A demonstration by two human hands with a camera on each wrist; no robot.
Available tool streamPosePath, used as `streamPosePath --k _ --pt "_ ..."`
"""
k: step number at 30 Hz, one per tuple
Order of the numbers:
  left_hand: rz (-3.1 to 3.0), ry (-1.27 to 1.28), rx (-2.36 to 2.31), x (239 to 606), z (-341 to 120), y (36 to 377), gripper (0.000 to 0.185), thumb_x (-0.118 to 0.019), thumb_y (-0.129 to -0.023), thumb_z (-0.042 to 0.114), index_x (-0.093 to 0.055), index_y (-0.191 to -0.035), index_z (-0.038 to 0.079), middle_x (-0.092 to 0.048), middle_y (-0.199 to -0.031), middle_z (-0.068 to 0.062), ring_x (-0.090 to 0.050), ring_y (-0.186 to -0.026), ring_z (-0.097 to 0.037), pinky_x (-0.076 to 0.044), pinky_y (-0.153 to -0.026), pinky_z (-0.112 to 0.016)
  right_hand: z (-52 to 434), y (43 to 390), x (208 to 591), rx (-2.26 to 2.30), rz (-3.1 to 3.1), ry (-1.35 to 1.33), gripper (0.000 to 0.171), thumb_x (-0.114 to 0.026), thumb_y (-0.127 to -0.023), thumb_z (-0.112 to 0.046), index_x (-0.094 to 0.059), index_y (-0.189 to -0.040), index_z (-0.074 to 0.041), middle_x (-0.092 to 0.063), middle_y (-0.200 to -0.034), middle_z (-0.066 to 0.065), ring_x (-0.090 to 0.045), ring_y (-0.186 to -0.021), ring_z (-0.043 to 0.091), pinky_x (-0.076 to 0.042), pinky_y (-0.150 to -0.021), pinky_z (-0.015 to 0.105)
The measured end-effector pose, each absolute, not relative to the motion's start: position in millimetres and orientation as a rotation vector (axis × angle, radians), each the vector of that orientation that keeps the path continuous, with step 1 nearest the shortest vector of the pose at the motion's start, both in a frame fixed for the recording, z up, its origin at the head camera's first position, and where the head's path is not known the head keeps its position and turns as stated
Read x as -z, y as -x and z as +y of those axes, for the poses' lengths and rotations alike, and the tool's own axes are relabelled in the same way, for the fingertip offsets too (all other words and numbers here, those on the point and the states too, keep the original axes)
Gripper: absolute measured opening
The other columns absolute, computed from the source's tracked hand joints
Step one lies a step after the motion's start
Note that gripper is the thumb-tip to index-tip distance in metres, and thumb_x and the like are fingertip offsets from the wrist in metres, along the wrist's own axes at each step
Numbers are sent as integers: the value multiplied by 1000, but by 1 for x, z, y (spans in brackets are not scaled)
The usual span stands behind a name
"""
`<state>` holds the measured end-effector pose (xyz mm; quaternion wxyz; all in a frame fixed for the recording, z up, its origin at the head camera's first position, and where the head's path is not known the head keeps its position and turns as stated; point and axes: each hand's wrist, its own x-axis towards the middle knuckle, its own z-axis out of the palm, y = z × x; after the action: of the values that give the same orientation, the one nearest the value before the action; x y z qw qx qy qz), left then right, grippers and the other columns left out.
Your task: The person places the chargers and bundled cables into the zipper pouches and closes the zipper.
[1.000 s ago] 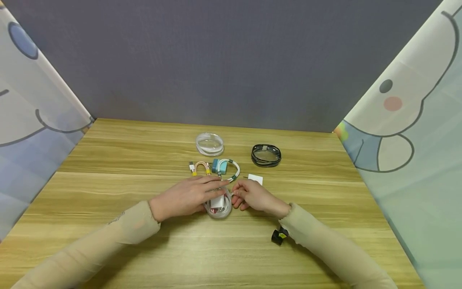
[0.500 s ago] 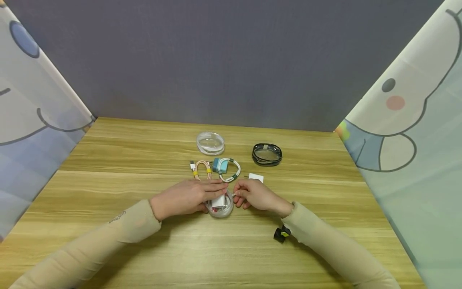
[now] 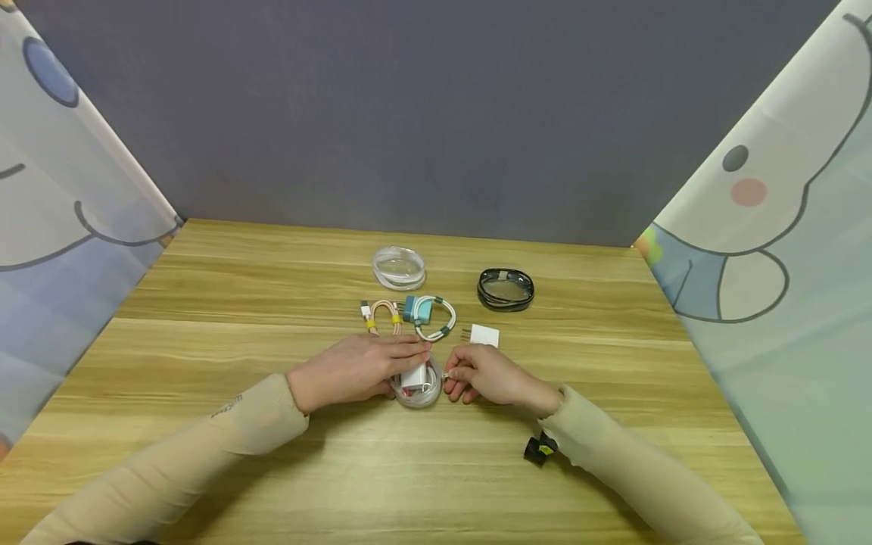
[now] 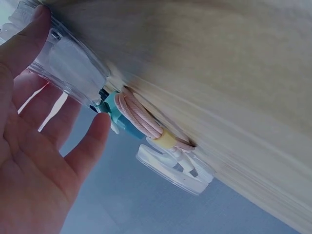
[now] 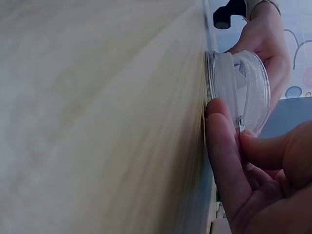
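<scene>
A clear round container (image 3: 417,387) with a white charger (image 3: 412,376) and a coiled white cable inside stands at the middle of the wooden table (image 3: 204,341). My left hand (image 3: 357,369) lies over its left side, fingers straight across the top. In the left wrist view the thumb touches the container's wall (image 4: 68,68). My right hand (image 3: 477,375) is at the container's right edge, fingers curled, pinching the white cable's end (image 3: 446,375). The right wrist view shows the container (image 5: 239,85) on edge, with my fingertips (image 5: 224,146) against its rim.
Behind the hands lie a pink cable with yellow ties (image 3: 383,316), a teal charger with a white cable (image 3: 428,313) and a white plug (image 3: 484,335). Farther back stand a clear lid (image 3: 398,267) and a container of black cable (image 3: 506,289). A black-and-yellow device (image 3: 540,450) is by my right sleeve.
My right hand has shifted slightly right and nearer, still pinching at the container's edge. The left hand stays on the container.
</scene>
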<state>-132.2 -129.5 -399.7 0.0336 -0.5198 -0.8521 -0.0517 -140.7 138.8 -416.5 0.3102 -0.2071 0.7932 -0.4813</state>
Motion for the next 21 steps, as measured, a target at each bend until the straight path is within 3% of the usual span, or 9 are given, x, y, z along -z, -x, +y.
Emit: streamPosePath --k 13,21 --pt "-2639 1594 122 399 -128 132 78 -85 -79 32 -52 -146 9 -48 -150 -5 -44 -138 -22 -43 -106 -40 141 135 413 1327 1941 486 12 -50 -102 1 -59 -96 6 -71 -85 14 -71 -74 26 -60 -65 37" --pt "-2632 1592 134 400 -129 133 77 -84 -80 33 -52 -146 8 -48 -150 -6 -45 -137 -23 -43 -106 -40 137 126 410 1321 1792 467 12 -49 -102 0 -58 -97 7 -71 -86 14 -70 -75 22 -59 -65 33"
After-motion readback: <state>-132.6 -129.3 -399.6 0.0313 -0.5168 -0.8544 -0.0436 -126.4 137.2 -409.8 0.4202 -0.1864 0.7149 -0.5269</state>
